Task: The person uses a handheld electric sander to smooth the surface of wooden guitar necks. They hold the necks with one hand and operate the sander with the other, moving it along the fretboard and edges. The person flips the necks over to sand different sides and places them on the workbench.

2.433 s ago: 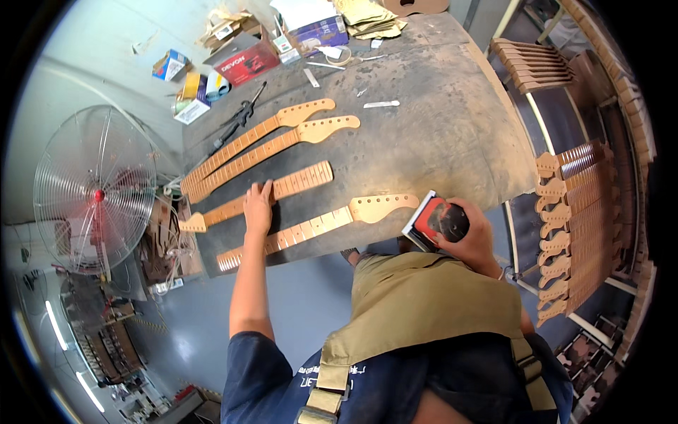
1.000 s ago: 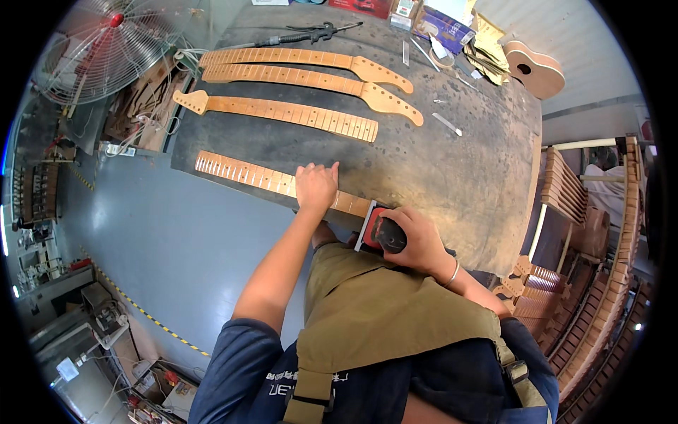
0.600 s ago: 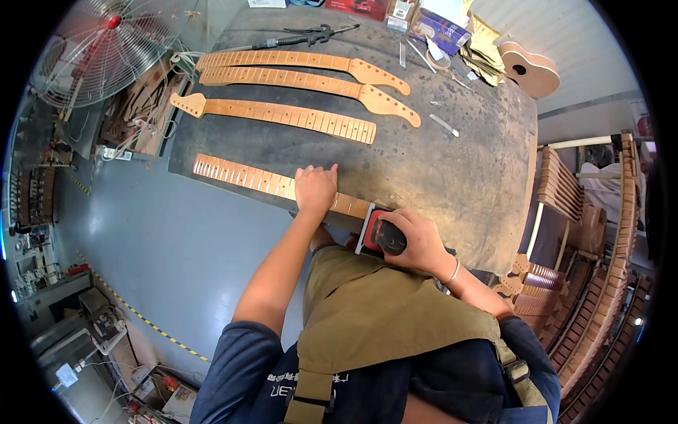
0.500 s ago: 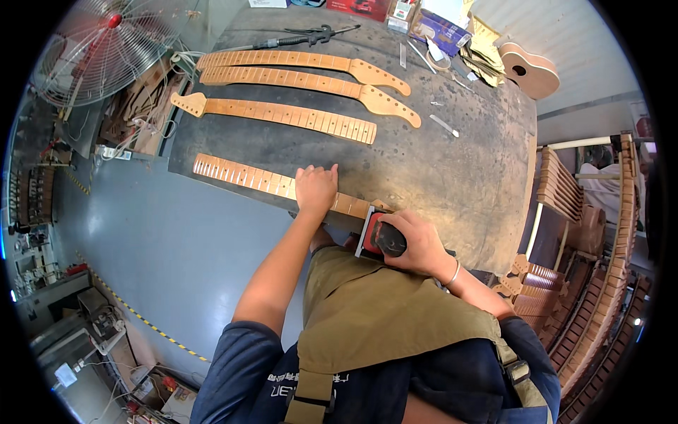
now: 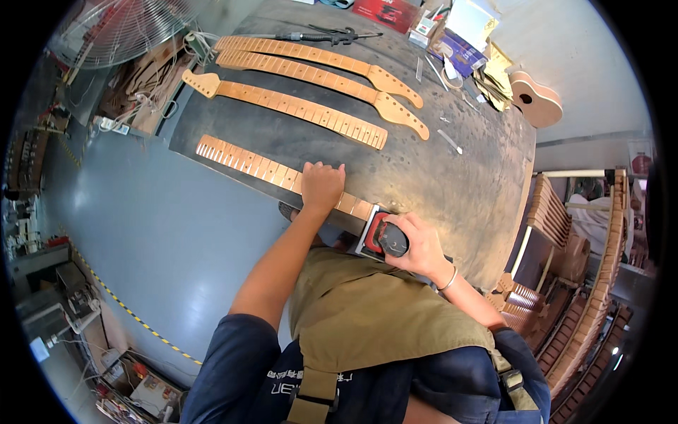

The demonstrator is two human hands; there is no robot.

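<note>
I see the left hand (image 5: 323, 189) curled over the guitar neck (image 5: 247, 158), pinning it mid-length along the table (image 5: 452, 191) edge; my right hand (image 5: 422, 247) wraps the sander (image 5: 393, 242) at its right end.

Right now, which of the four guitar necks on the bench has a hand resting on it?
The frontmost neck, along the near edge of the bench: the left hand lies across it. The other three necks lie farther back, no hand on them.

left hand (image 5: 323, 188) moved to nearest guitar neck (image 5: 247, 160)
</note>
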